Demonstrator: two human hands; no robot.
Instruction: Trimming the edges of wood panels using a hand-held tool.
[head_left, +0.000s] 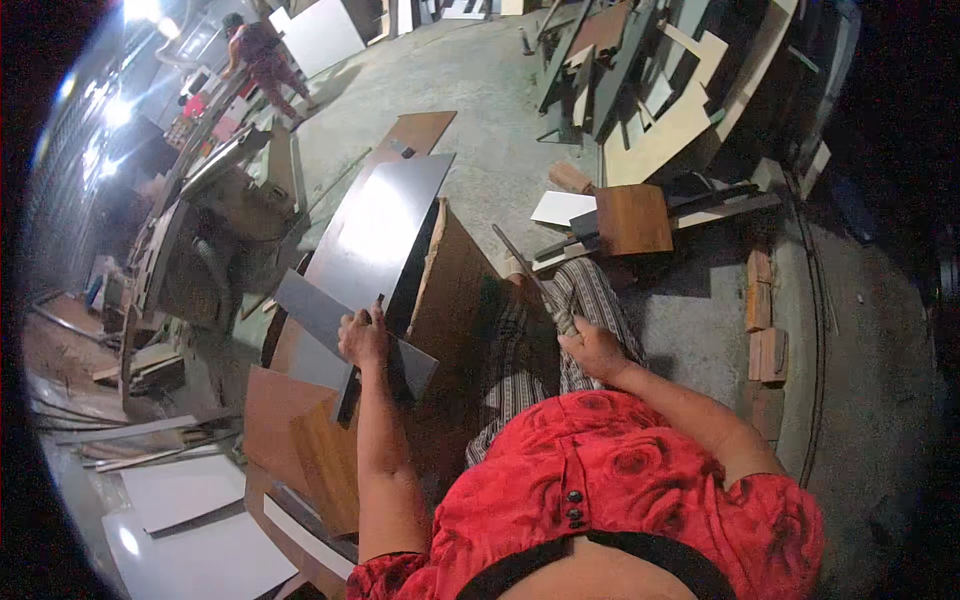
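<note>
Slippage is the main thing you are risking here. Your left hand (364, 338) is closing its fingers (352, 322) over the top edge of a thin grey strip (330, 325), a flat laminate offcut that is lying tilted across the upright brown board (455, 300) in front of your knees. The strip is looking smooth and slightly glossy, so a grip on the edge alone is likely to slide, and its thin cut edge could be biting into your palm if it shifts.

Your right hand (592, 348) is wrapping around the end of a long narrow tool (530, 280), probably a blade or file, though it is too slim to tell which; its tip is pointing up and away over your striped trouser leg (590, 300). In my judgement, a sudden jerk is going to send that tip toward the leg or toward the left hand, since the two are working near each other.

The brown board is showing a wood-grain face and a pale raw edge, standing on edge and leaning, so it could be tipping over if you press sideways. A large dark glossy panel (385, 230) is resting just beyond it on the rough concrete floor (500, 90), and more wood-grain sheets (300, 420) are lying under your left forearm, where loose pieces could be skidding.
</note>
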